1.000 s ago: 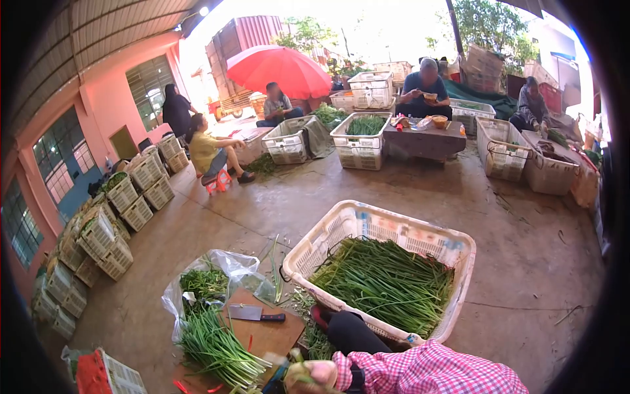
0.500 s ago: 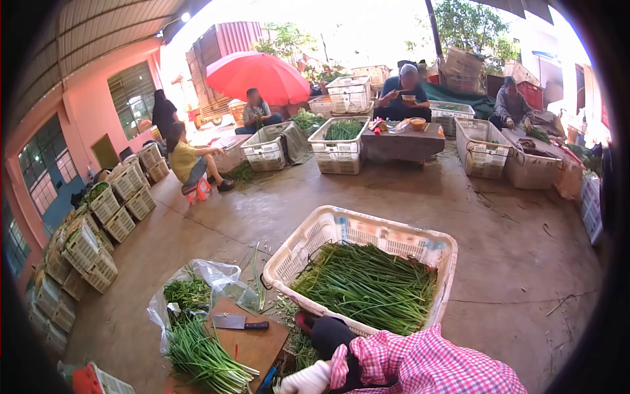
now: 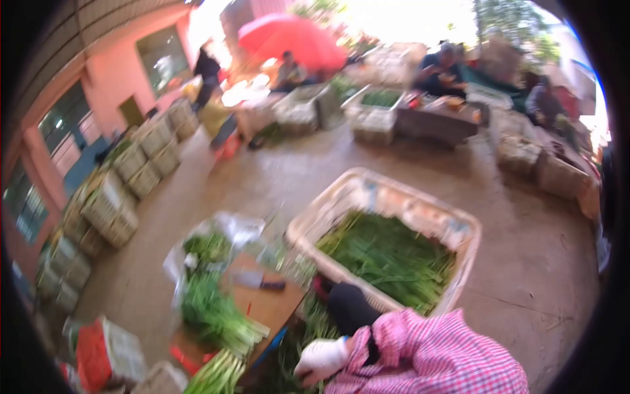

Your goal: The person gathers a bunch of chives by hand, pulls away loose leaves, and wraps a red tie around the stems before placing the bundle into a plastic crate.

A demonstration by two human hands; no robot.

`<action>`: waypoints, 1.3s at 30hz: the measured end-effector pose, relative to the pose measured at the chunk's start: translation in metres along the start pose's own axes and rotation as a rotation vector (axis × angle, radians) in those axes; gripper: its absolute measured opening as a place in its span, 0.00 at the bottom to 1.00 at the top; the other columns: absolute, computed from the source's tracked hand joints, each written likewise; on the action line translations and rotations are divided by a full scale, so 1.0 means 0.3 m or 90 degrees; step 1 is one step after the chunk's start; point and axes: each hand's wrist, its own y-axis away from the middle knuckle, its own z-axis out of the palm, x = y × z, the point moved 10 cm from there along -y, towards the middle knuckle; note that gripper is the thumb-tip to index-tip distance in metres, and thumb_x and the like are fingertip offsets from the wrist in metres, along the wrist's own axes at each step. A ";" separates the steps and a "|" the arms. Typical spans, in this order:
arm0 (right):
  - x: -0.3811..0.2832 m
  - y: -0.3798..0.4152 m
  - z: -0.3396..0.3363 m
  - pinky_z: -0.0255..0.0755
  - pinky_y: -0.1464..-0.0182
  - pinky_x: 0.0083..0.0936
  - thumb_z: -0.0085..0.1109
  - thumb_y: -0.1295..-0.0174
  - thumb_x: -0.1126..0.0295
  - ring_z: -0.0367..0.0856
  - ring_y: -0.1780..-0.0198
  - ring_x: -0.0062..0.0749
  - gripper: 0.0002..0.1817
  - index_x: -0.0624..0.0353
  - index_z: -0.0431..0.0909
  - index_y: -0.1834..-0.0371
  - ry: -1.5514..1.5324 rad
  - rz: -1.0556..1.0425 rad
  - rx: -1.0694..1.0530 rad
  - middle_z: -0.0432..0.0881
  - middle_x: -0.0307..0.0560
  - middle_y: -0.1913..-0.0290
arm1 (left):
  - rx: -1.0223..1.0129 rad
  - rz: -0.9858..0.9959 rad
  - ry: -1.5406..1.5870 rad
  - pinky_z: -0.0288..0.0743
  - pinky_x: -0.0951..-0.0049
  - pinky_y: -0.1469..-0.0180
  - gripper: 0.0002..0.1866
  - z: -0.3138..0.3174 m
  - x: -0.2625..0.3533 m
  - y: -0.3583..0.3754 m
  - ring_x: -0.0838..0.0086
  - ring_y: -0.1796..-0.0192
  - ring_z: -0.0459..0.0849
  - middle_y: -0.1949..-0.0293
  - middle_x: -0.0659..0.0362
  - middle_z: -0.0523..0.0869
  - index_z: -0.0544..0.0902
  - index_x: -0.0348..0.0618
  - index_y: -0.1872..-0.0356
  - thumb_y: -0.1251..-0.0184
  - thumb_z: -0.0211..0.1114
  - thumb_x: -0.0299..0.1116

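My right hand (image 3: 320, 361), in a white glove with bare fingertips, is low over loose greens (image 3: 296, 347) beside the cutting board. Its fingers point down and are blurred, so their grip cannot be made out. My left hand is out of view. On the brown board (image 3: 279, 303) lies a knife (image 3: 252, 279) with a dark handle. A bunch of long green stalks (image 3: 220, 315) rests across the board, and another bunch (image 3: 220, 375) is nearer the bottom edge. A plastic bag (image 3: 239, 228) with greens is behind them.
A large white crate (image 3: 469, 253) of green stalks (image 3: 387, 259) stands in front. Stacked crates (image 3: 108, 213) line the left side. Several people sit farther back, near a red umbrella (image 3: 292, 41) and a low table (image 3: 436, 125). A red item (image 3: 94, 354) is at the lower left.
The view has turned, so the scene sits lower at the back and farther right. My right hand shows more fully, its fingers now in view. More stalks show at the bottom edge.
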 end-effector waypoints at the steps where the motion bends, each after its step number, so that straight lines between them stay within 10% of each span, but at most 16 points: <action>1: 0.002 0.011 -0.004 0.73 0.59 0.46 0.57 0.43 0.54 0.79 0.63 0.58 0.18 0.56 0.79 0.59 -0.050 0.038 -0.042 0.81 0.58 0.69 | 0.057 0.039 0.021 0.74 0.72 0.56 0.11 -0.135 0.037 -0.031 0.71 0.63 0.78 0.68 0.59 0.80 0.78 0.42 0.69 0.37 0.55 0.39; 4: 0.057 0.020 0.020 0.76 0.59 0.40 0.58 0.41 0.58 0.83 0.63 0.51 0.16 0.51 0.80 0.52 -0.125 0.069 0.036 0.83 0.56 0.65 | 0.142 0.131 0.128 0.74 0.72 0.57 0.11 -0.465 0.149 -0.084 0.71 0.63 0.78 0.68 0.59 0.80 0.78 0.42 0.70 0.37 0.55 0.39; 5: 0.059 0.021 0.018 0.77 0.59 0.38 0.58 0.40 0.60 0.83 0.63 0.48 0.16 0.51 0.80 0.51 -0.166 0.083 0.034 0.83 0.55 0.66 | 0.123 -0.036 0.272 0.73 0.72 0.58 0.09 -0.432 0.099 -0.090 0.72 0.66 0.77 0.71 0.60 0.80 0.78 0.44 0.71 0.39 0.58 0.39; 13: 0.078 0.007 0.044 0.75 0.62 0.20 0.55 0.34 0.68 0.78 0.69 0.17 0.14 0.57 0.79 0.47 -0.562 0.188 0.033 0.82 0.35 0.69 | 0.042 0.001 0.300 0.70 0.70 0.56 0.13 -0.469 0.107 -0.109 0.73 0.65 0.73 0.73 0.65 0.72 0.72 0.48 0.74 0.33 0.59 0.42; 22: 0.024 -0.115 0.179 0.74 0.68 0.20 0.57 0.35 0.68 0.78 0.73 0.21 0.22 0.61 0.69 0.39 -1.063 0.220 0.114 0.79 0.39 0.73 | -0.179 0.006 0.484 0.63 0.76 0.63 0.11 -0.337 0.162 -0.096 0.80 0.72 0.65 0.78 0.68 0.63 0.65 0.51 0.76 0.33 0.53 0.36; 27: -0.010 -0.215 0.265 0.77 0.67 0.21 0.60 0.36 0.63 0.80 0.71 0.24 0.20 0.62 0.74 0.45 -1.095 0.127 0.106 0.83 0.44 0.61 | -0.266 -0.034 0.581 0.62 0.78 0.64 0.11 -0.281 0.122 -0.086 0.82 0.73 0.63 0.77 0.68 0.62 0.65 0.52 0.75 0.33 0.54 0.36; 31: -0.046 -0.200 0.248 0.78 0.66 0.24 0.61 0.36 0.63 0.82 0.70 0.27 0.15 0.66 0.79 0.55 -1.051 0.091 0.055 0.83 0.46 0.70 | -0.143 0.009 0.567 0.59 0.81 0.65 0.14 -0.341 0.082 -0.112 0.85 0.76 0.57 0.78 0.71 0.59 0.60 0.55 0.76 0.33 0.56 0.36; 39: -0.026 -0.068 0.311 0.73 0.59 0.29 0.61 0.37 0.62 0.81 0.64 0.26 0.15 0.60 0.80 0.53 -0.497 -0.025 -0.298 0.84 0.44 0.68 | -0.201 0.004 0.516 0.60 0.81 0.65 0.15 -0.350 0.095 -0.131 0.86 0.76 0.57 0.79 0.72 0.59 0.61 0.55 0.77 0.33 0.57 0.37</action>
